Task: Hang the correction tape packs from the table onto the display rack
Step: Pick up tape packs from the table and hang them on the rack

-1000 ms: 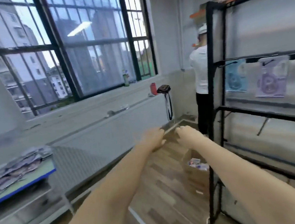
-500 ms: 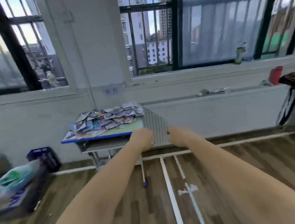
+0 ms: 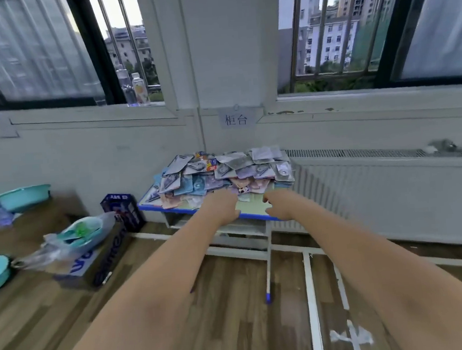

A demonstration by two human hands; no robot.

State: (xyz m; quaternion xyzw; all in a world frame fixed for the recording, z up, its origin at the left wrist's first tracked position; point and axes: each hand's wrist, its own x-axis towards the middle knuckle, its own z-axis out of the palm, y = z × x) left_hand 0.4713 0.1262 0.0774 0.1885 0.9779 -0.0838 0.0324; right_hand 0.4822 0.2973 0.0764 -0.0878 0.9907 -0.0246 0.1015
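A heap of correction tape packs [image 3: 221, 173] in pale blue, purple and pink covers most of a small blue-edged table [image 3: 255, 210] standing against the wall under the window pillar. Both my arms stretch forward toward it. My left hand [image 3: 221, 207] hangs over the front of the heap with fingers loosely curled and nothing in it. My right hand [image 3: 281, 205] is beside it over the bare front strip of the table, also loosely curled and empty. The display rack is out of view.
A white radiator [image 3: 379, 189] runs along the wall right of the table. Left of it stand a dark blue crate [image 3: 121, 209], cardboard boxes [image 3: 92, 265] with a plastic bag on top, and teal basins [image 3: 22, 196]. White tape lines [image 3: 312, 307] mark the wooden floor.
My view has swung left from the rack and the other person to face the table, which is now nearer and centred. Both empty hands stay stretched forward, now reaching the table's front.
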